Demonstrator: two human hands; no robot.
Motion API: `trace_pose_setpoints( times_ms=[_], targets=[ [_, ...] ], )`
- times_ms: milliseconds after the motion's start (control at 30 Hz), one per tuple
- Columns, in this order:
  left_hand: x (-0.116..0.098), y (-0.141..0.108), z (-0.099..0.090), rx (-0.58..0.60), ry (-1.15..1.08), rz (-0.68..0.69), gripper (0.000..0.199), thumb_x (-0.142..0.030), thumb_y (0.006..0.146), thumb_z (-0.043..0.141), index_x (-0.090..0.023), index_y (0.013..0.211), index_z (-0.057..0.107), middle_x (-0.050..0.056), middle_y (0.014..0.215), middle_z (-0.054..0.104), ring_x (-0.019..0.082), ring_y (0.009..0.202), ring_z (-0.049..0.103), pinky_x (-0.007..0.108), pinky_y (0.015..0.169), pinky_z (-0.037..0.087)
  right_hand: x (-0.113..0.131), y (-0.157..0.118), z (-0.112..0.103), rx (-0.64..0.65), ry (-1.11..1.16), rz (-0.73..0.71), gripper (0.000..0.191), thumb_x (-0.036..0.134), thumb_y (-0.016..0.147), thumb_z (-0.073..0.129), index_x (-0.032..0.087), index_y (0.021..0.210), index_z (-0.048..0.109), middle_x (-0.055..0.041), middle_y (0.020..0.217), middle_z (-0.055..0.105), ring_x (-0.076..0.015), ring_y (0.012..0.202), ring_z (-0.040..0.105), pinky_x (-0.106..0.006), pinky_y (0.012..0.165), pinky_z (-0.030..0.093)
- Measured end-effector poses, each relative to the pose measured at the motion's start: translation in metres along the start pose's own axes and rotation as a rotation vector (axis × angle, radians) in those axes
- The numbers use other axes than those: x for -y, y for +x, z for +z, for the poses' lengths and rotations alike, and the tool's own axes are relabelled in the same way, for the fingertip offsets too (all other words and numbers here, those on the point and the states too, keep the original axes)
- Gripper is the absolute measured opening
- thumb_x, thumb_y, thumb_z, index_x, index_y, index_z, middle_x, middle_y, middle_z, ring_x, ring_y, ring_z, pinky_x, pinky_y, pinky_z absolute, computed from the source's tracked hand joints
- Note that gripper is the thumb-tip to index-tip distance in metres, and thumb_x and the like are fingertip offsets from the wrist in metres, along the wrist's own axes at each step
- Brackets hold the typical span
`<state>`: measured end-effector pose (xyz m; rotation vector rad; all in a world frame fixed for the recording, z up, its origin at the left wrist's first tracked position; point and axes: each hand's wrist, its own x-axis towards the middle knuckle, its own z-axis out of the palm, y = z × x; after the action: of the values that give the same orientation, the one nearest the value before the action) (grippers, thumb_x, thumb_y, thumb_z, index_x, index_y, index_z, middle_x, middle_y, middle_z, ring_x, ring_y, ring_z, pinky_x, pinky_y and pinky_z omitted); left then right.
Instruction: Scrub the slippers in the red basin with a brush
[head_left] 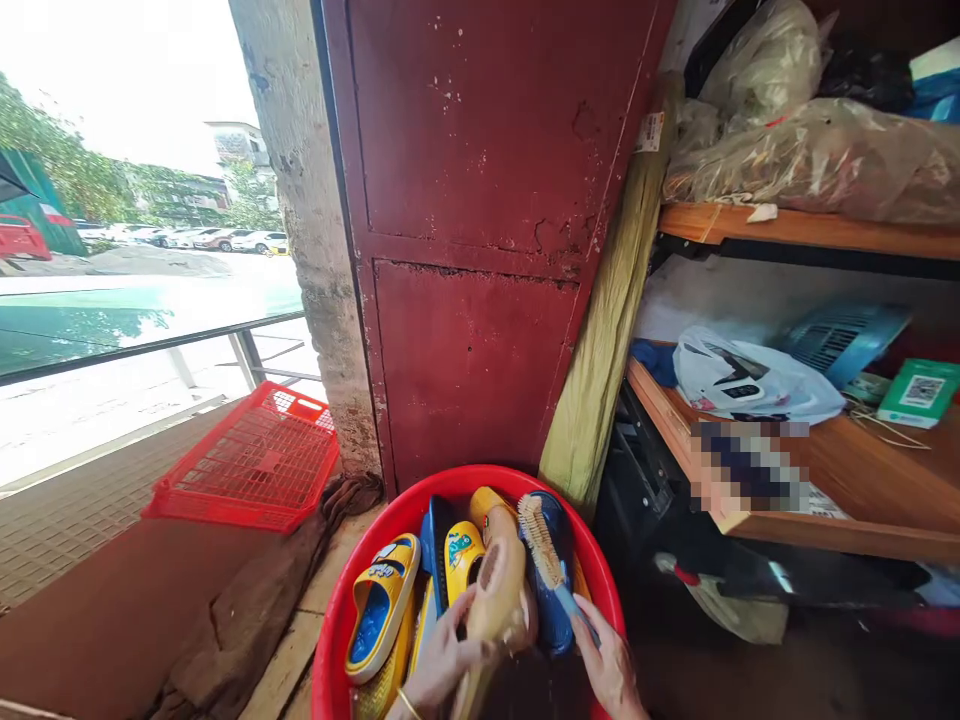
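Observation:
My left hand (441, 665) is closed around the side of a beige slipper (501, 588), held tilted over a red tub (324, 650). In my right hand (607, 662) is the blue handle of a scrubbing brush (544, 545). Its pale bristle head points up and away, just right of the slipper; I cannot tell whether they touch. A yellow-and-blue slipper (384, 606) leans at the tub's left side. Near the middle are another yellow slipper (460, 552) with a green picture and a blue one (433, 550). A dark blue slipper (556, 620) lies behind the brush.
A red plastic crate (251, 462) lies on the left beside brown cloth (217, 640). Behind the tub stands a dark red metal door (472, 370), with a rolled yellow-green sheet (600, 370) leaning against it. Wooden shelves (862, 470) at right carry bags and a blue fan (847, 340).

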<state>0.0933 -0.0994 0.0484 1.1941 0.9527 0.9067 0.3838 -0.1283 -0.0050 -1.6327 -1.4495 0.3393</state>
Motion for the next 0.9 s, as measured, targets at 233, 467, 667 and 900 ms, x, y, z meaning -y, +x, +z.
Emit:
trace_pose_setpoints(
  times_ms=[233, 467, 667, 900],
  targets=[
    [-0.047, 0.009, -0.029, -0.386, -0.645, 0.139, 0.069, -0.044, 0.068, 0.080, -0.026, 0.132, 0.060, 0.005, 0.120, 0.074, 0.030, 0.118, 0.064, 0.040, 0.099, 0.053, 0.010, -0.006, -0.004, 0.066, -0.087, -0.025, 0.059, 0.062, 0.099, 0.036, 0.021, 0.124, 0.071, -0.0111, 0.118, 0.075, -0.0256, 0.106, 0.073, -0.036, 0.097, 0.057],
    [-0.041, 0.013, -0.032, -0.356, -0.674, 0.144, 0.073, -0.034, 0.068, 0.085, -0.035, 0.134, 0.055, 0.003, 0.129, 0.069, 0.027, 0.125, 0.060, 0.042, 0.099, 0.053, 0.006, -0.009, -0.005, 0.122, -0.191, -0.040, 0.055, 0.057, 0.100, 0.038, 0.021, 0.126, 0.070, -0.0102, 0.118, 0.075, -0.0259, 0.103, 0.074, -0.036, 0.092, 0.058],
    [-0.024, 0.011, -0.022, -0.419, -0.357, -0.019, 0.079, -0.040, 0.061, 0.090, -0.024, 0.131, 0.057, 0.014, 0.128, 0.070, 0.032, 0.121, 0.065, 0.043, 0.093, 0.056, 0.020, -0.007, -0.007, 0.146, -0.245, -0.052, 0.050, 0.048, 0.102, 0.037, 0.018, 0.127, 0.068, -0.0113, 0.118, 0.076, -0.0246, 0.103, 0.074, -0.035, 0.092, 0.057],
    [-0.008, -0.025, -0.034, -0.198, -0.357, -0.239, 0.052, -0.035, 0.052, 0.091, -0.018, 0.098, 0.073, 0.015, 0.108, 0.078, 0.038, 0.115, 0.068, 0.045, 0.093, 0.057, 0.033, -0.008, -0.010, 0.137, -0.262, -0.031, 0.040, 0.039, 0.100, 0.044, 0.021, 0.127, 0.068, -0.0100, 0.114, 0.077, -0.0223, 0.101, 0.074, -0.033, 0.091, 0.056]
  ],
)
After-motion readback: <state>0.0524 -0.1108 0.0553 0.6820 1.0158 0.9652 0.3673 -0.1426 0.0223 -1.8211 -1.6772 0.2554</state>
